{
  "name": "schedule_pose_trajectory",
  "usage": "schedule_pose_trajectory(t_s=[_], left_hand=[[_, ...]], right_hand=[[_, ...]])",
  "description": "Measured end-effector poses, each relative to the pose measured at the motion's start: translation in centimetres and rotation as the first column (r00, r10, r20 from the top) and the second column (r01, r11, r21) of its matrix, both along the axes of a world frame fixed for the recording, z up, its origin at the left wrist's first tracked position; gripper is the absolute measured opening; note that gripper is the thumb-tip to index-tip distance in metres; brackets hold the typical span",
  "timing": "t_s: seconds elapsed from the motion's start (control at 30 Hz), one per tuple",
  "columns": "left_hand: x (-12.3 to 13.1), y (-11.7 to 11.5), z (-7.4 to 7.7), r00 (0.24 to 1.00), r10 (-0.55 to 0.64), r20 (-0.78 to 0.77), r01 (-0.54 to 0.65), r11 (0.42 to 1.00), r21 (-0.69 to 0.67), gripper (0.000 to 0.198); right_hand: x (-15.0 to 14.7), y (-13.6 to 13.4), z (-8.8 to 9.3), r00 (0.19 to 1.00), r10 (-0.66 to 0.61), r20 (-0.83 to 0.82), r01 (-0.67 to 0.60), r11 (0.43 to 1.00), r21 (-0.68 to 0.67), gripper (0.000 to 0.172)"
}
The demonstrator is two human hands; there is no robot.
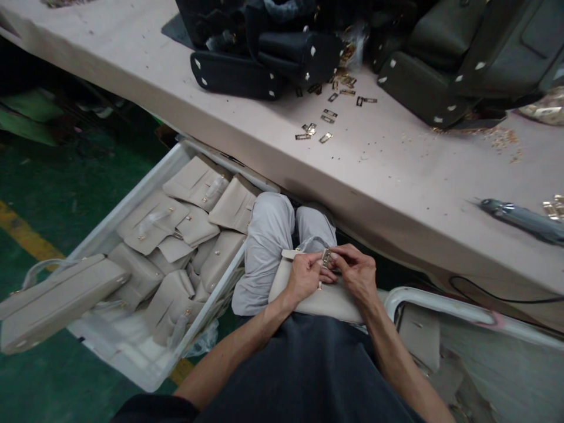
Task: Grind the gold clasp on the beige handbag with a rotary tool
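Observation:
A beige handbag (324, 299) lies across my lap, below the table edge. My left hand (304, 276) and my right hand (356, 270) meet over its top. Both pinch a small gold metal clasp (326, 257) at the bag's upper edge. A bit of clear plastic wrap (311, 244) sits just behind the clasp. My knees in light grey trousers (268, 235) show beyond the bag.
A white bin (114, 220) at my left holds several beige bags; one beige bag (57, 302) rests on its near rim. On the pinkish table (247, 117) lie loose gold clasps (326, 117), black bags (264, 59), dark bags (462, 64) and a grey tool (522, 218). Another white bin (440, 299) stands at my right.

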State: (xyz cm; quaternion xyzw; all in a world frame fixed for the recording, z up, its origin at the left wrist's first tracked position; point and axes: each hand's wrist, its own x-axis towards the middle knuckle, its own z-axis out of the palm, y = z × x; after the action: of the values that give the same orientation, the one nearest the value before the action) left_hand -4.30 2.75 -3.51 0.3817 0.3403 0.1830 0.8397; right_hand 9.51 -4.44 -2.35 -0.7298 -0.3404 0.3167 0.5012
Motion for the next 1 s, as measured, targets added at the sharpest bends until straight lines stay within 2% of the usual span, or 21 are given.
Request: schedule_pose_trajectory(t_s=[0.23, 0.37, 0.6, 0.83, 1.0], left_hand=[[0.02, 0.10, 0.21, 1.000, 0.005, -0.006, -0.005, 1.000, 0.001, 0.035], [0.00, 0.16, 0.29, 1.000, 0.004, -0.010, -0.004, 1.000, 0.003, 0.034], [-0.07, 0.03, 0.21, 1.000, 0.005, -0.001, -0.005, 1.000, 0.022, 0.038], [0.09, -0.08, 0.30, 0.999, 0.037, -0.023, -0.037, 0.999, 0.020, 0.038], [0.12, -0.30, -0.08, 0.998, 0.053, -0.021, -0.053, 0.999, 0.006, 0.038]], right_hand=[[-0.18, 0.10, -0.26, 0.998, -0.068, -0.009, 0.068, 0.997, 0.034, 0.016], [-0.54, 0.24, -0.09, 0.996, -0.080, 0.044, 0.077, 0.995, 0.061, 0.015], [-0.74, 0.36, 0.39, 0.991, -0.031, 0.130, 0.023, 0.998, 0.058, 0.014], [-0.29, 0.19, 0.27, 0.989, 0.047, 0.142, -0.045, 0.999, -0.018, 0.020], [-0.19, 0.14, 0.20, 0.986, 0.048, 0.157, -0.044, 0.999, -0.027, 0.020]])
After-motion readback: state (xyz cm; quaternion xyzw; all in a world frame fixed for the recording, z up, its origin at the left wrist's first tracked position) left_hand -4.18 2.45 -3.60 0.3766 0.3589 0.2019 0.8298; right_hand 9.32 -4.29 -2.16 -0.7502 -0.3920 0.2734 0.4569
